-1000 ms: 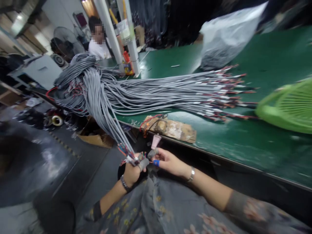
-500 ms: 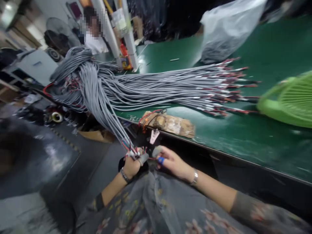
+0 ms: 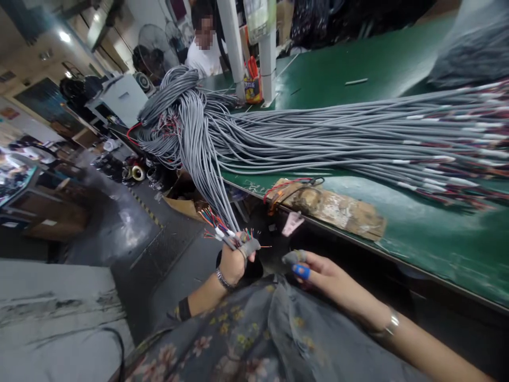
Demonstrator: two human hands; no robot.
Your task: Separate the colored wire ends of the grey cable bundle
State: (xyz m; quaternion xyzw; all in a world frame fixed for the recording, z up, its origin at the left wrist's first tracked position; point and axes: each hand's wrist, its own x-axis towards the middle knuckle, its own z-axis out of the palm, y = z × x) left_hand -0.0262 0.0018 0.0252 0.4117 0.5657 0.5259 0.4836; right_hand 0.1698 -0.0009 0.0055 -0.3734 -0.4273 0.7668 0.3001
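My left hand (image 3: 234, 261) is closed around the end of a bundle of grey cables (image 3: 214, 185). Thin coloured wires (image 3: 212, 217) with bare copper tips fan out above its fingers, and one wire sticks out to the right past the grey-covered thumb. My right hand (image 3: 318, 271) is apart from it, to the right, with nothing seen between the two. Its index finger wears a grey cover and its thumb a blue one. Those fingers are pinched together, and whatever they may hold is hidden. Above the gap, a pale pink clip (image 3: 293, 223) hangs at the bench edge.
Many more grey cables (image 3: 318, 130) lie across the green bench (image 3: 417, 249), white-sleeved ends to the right. At the front edge is a worn wooden block (image 3: 338, 209) with wires around it. A plastic bag (image 3: 473, 48) stands at the back right. A person (image 3: 204, 53) sits beyond.
My view has swung left, so everything sits further right. My right hand has drawn away from the left; the wire that stretched between them now ends free near my left hand.
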